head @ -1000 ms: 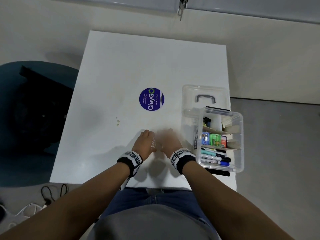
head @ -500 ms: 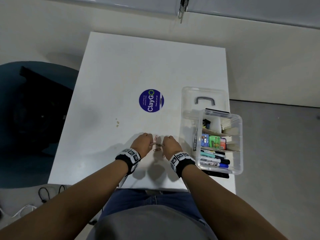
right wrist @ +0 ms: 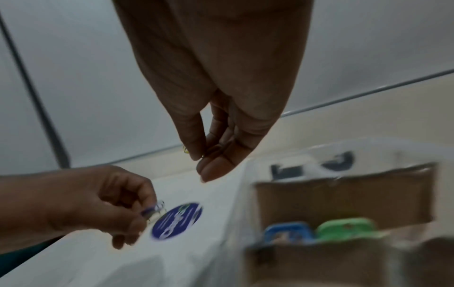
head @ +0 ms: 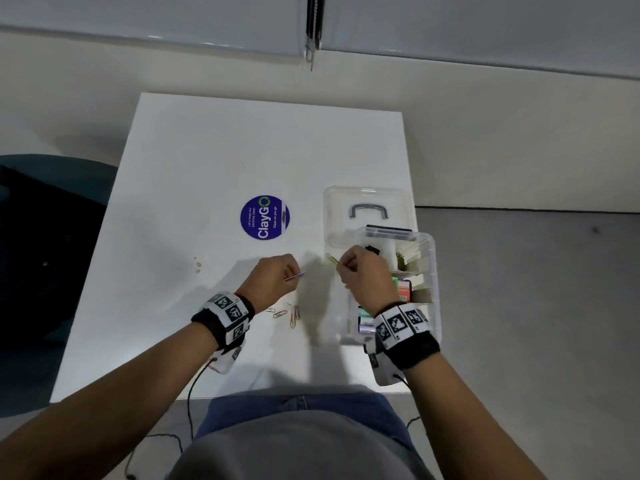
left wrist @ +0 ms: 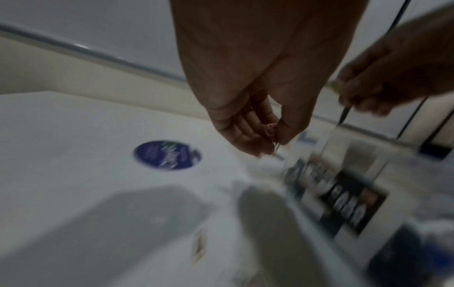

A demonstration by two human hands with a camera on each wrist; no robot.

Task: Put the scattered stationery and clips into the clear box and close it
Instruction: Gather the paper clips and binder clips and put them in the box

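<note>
My left hand (head: 273, 280) (left wrist: 272, 136) is lifted off the white table (head: 207, 174) and pinches paper clips (head: 294, 276) between thumb and fingers. My right hand (head: 360, 275) (right wrist: 203, 157) pinches a yellow-green paper clip (head: 331, 259) and hovers at the left wall of the clear box (head: 434, 278). The box stands open at the table's right edge, with markers, coloured clips and cardboard dividers (right wrist: 343, 196) inside. Its clear lid (head: 367, 209) with a grey handle lies flat behind it. Several paper clips (head: 287, 313) lie on the table below my left hand.
A round blue sticker (head: 265, 218) is stuck at the table's middle. Small crumbs (head: 197, 265) lie left of my hands. A dark chair with a black bag (head: 45, 254) stands left of the table. Cables (head: 190, 410) hang from my wristbands.
Both hands have risen from the table, each with clips pinched. The right hand has moved right to the box. Several clips stay on the table where the hands were.
</note>
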